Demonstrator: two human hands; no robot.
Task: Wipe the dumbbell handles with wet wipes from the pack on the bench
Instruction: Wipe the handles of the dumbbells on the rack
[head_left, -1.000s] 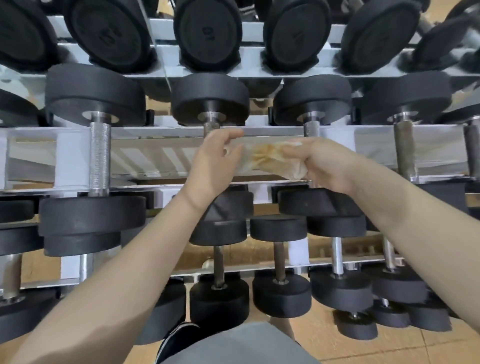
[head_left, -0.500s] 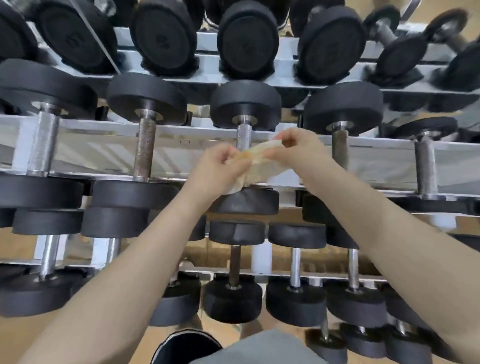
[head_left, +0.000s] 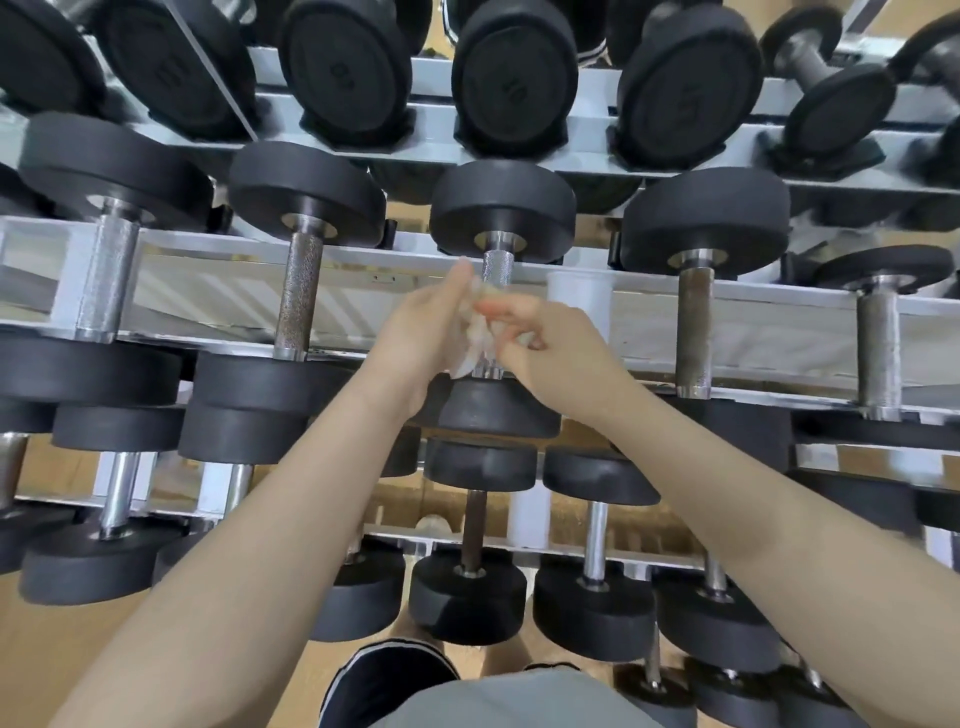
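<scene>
Left hand: the left hand (head_left: 421, 332) was raised to the middle tier of the rack (head_left: 727, 322), its fingers (head_left: 460, 278) straight and pressed together, lying flat against the wipe (head_left: 475, 340).
Right hand: the right hand (head_left: 550, 348) met it from the other side, fingers curled and pinching the wipe's crumpled folds.
Wipe: pale and translucent, bunched between the two hands, and lying against the lower half of the centre dumbbell handle (head_left: 497, 266).
Handle: bright knurled steel; only its upper part showed above the hands, with a short polished stub below the wipe.
Centre dumbbell: black heads, the far head (head_left: 501, 205) above the hands, the near head (head_left: 493, 408) just under them.
Neighbours: the handle to the left (head_left: 300, 296) looked speckled with brown; the one to the right (head_left: 693, 327) looked dull and rust-dark.
Rack: three tiers of black dumbbells on pale rails.
Floor: wood-toned floor (head_left: 67, 654) beneath.
</scene>
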